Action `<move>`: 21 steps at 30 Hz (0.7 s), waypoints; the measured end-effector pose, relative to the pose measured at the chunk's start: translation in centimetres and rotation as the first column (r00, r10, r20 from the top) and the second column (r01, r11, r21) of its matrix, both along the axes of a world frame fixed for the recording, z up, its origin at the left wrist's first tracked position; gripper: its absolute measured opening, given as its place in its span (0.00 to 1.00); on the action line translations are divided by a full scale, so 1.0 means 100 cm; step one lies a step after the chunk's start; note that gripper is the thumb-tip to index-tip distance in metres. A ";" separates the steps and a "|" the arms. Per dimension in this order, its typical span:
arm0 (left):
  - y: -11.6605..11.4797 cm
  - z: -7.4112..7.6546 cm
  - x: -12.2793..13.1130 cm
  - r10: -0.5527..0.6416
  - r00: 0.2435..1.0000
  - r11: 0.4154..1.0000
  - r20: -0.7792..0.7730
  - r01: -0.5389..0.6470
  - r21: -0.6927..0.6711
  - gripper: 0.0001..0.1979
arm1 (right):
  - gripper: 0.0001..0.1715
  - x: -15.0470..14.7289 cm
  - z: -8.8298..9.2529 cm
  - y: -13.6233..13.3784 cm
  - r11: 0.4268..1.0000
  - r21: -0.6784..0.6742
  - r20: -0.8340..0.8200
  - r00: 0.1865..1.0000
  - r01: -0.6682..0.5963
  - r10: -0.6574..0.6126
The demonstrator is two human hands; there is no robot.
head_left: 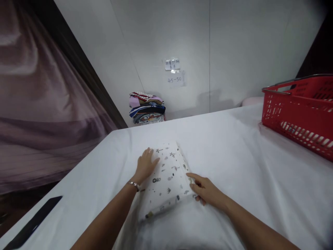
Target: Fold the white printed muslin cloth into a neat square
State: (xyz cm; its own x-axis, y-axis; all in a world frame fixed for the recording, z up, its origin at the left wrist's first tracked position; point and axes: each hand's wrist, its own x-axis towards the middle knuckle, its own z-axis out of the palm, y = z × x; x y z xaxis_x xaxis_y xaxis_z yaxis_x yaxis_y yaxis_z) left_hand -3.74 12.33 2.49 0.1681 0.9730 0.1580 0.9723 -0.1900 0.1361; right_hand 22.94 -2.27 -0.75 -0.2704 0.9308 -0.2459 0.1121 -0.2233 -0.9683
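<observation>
A white cloth (166, 173) printed with small grey-green plants and other motifs lies folded into a long rectangle on the white-covered table. My left hand (146, 165) rests along its far left edge, fingers stretched out and thumb apart on the fabric; a metal bracelet circles that wrist. At the right edge, my right hand (204, 190) pinches the fold between thumb and fingers. The near end of the cloth looks slightly raised and blurred. Part of the left edge is hidden behind my left hand and forearm.
A red plastic basket (296, 114) stands at the right. Folded, colourful fabrics (147, 108) are stacked past the far edge, against a wall (234, 52) with paper labels (174, 79). A flat black object (33, 222) lies at the near left. Pinkish drapery (39, 97) hangs at left.
</observation>
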 end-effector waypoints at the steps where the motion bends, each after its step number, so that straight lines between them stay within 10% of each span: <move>1: 0.002 0.000 -0.013 0.099 0.993 0.995 0.059 -0.098 -0.019 0.31 | 0.28 0.000 0.000 0.000 1.000 0.002 -0.003 1.000 0.001 -0.001; 6: 0.019 0.000 -0.043 0.481 0.811 0.868 0.334 -0.386 -0.313 0.35 | 0.29 0.000 0.004 -0.002 1.000 -0.021 0.022 1.000 0.015 -0.015; 15: 0.052 0.017 -0.022 0.353 0.810 0.935 0.469 -0.280 -0.219 0.22 | 0.34 -0.015 -0.006 -0.005 0.999 -0.018 -0.052 0.998 0.041 -0.042; 21: 0.085 0.030 -0.012 0.311 0.855 0.950 0.415 -0.287 -0.121 0.24 | 0.49 -0.031 -0.007 -0.011 0.984 -0.070 -0.289 0.947 -0.167 0.140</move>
State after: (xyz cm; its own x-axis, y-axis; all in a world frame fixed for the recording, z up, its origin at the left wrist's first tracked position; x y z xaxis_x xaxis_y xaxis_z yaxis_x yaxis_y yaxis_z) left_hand -4.99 20.81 5.48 -0.2038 0.9745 0.0943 0.8268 0.1197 0.5496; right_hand 19.86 -3.34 -1.42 -0.4789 0.8494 -0.2215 -0.1226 -0.3146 -0.9413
